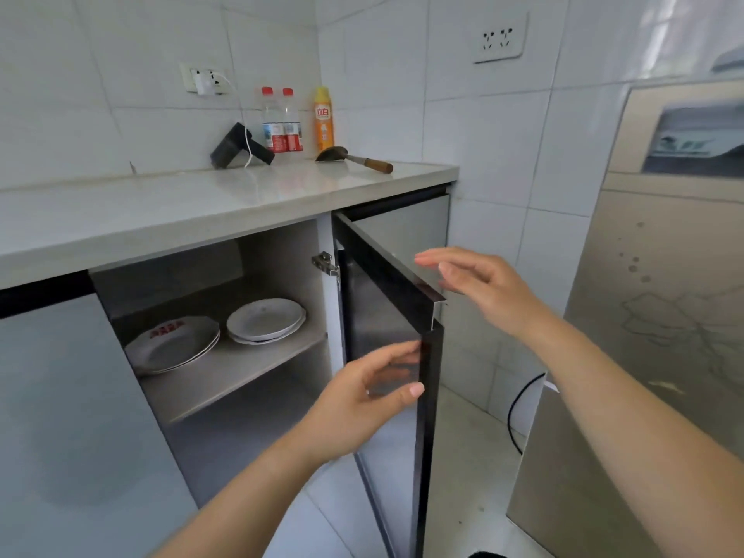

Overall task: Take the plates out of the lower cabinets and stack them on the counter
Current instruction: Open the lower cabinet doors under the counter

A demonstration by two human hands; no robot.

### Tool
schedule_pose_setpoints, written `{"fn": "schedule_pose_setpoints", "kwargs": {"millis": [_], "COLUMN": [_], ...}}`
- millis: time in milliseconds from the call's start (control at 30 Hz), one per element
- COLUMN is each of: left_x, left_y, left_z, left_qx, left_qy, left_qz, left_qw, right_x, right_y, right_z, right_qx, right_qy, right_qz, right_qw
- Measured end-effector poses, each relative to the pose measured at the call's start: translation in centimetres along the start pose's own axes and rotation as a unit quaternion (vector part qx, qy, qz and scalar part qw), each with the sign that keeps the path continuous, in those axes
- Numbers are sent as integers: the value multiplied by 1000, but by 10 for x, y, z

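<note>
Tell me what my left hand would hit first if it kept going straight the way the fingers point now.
Most likely the open cabinet door. The left hand points up and right, fingertips already at the door's dark inner face and free edge. The plates sit further left on the shelf, off that line. Depth is hard to judge.

Counter [209,203]: pale stone-look slab, polished, glossy; cabinet door [386,316]: dark glossy panel, reflective, metal-look edge trim; hinge [325,263]: shiny metal; shelf [241,368]: matt grey laminate; plates [263,320]: white glazed ceramic, smooth; wall tiles [402,74]: white, glossy; spatula [354,159]: dark metal blade w/ wood handle; bottles [282,122]: clear plastic.
</note>
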State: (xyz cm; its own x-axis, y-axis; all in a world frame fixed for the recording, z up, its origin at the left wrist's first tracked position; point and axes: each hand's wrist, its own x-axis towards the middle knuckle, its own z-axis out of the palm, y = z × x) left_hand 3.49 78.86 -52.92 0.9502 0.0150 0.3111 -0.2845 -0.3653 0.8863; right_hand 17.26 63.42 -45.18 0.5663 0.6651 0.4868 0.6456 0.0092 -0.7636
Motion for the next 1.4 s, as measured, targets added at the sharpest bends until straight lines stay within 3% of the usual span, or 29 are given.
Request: {"fn": "schedule_pose_setpoints", "kwargs": {"millis": [133,267,467,933,1100,1400], "left_x": [25,63,93,146,169,202], "left_y": [-1,16,19,15,15,12], "left_z": [-18,-33,-33,21,24,33], "left_qx": [81,170,201,284,373,391], "left_qy": [46,103,80,154,140,134], "left_qz": [17,92,115,117,125,134], "left_qw": [996,976,970,939,909,901], "right_x": [-19,-36,-52,-50,-45,-36], "right_y": [-2,-9,-11,11,30,64], "right_z": [-11,-10,-7,-32,-49,-71], "right_qx": [-46,-48,-43,-100,-125,-118], "right_qy": [61,107,148,208,234,243], "right_qz": [25,56,71,63,64,43], "right_qw": [997,992,985,971,962,962]}}
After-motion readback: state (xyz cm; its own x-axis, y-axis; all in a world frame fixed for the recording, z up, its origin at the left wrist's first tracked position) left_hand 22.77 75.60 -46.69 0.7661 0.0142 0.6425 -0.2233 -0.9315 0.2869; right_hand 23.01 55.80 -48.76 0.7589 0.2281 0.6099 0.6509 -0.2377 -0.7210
